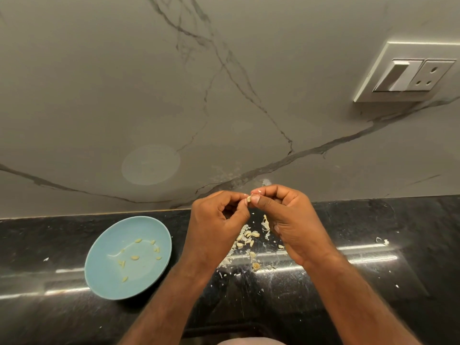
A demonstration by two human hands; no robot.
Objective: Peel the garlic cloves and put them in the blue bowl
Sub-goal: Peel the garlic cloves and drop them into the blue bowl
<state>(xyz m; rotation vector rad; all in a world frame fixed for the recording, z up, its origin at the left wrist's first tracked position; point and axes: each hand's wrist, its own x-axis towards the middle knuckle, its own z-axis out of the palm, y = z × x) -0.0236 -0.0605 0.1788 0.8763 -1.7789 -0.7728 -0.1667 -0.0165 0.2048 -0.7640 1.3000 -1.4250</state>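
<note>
**One garlic clove [248, 199] pinched from both sides**

At eight o'clock in our view the blue bowl [99, 275] sits upright on the black table [373, 295], with a scatter of peeled cloves [135, 257] inside it. Toward three o'clock from the bowl, our left grip [214, 230] curls its fingers and pinches the garlic clove, held up off the table. Our right grip [293, 225] pinches the same clove from its three o'clock side. At six o'clock below the clove lies a heap of cloves and skins [246, 241]. A wall socket [410, 73] sits at two o'clock
</note>
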